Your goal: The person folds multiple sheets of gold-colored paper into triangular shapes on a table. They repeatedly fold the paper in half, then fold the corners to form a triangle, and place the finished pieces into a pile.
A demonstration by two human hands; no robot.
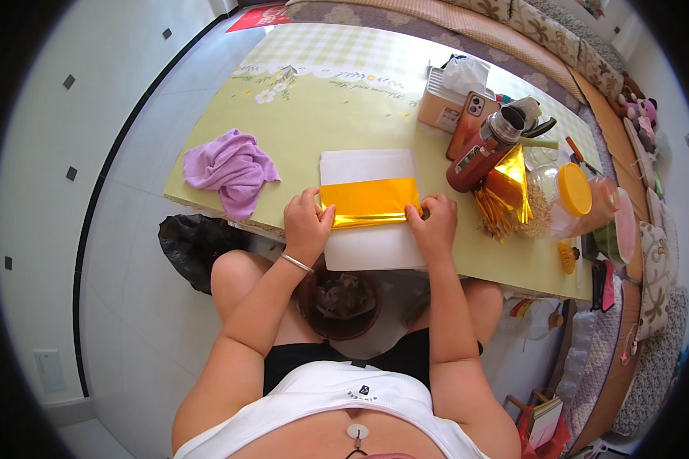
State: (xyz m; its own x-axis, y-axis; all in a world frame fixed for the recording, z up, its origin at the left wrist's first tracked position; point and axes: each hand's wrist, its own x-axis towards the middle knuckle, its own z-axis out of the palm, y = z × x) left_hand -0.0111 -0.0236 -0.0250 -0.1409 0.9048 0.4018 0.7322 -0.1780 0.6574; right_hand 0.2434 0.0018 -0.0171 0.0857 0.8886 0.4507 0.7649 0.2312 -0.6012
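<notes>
A sheet of shiny gold foil paper (pixel 369 199), folded into a wide strip, lies across white paper (pixel 373 249) at the table's near edge. My left hand (pixel 308 223) pinches the strip's left end between thumb and fingers. At the opposite end, my right hand (pixel 435 225) grips it the same way, thumb on the lower edge. A bright crease runs along the near side of the foil. Some of the white paper shows beyond and below the strip. To the right of my right hand stand folded gold foil pieces (pixel 505 191), bunched together.
A purple cloth (pixel 231 170) lies crumpled at left. On the right crowd an open dark red thermos (pixel 476 157), a phone (pixel 473 121), a tissue box (pixel 439 101) and a yellow-lidded jar (pixel 573 191). Below the table are a bin (pixel 341 306) and a black bag (pixel 195 249).
</notes>
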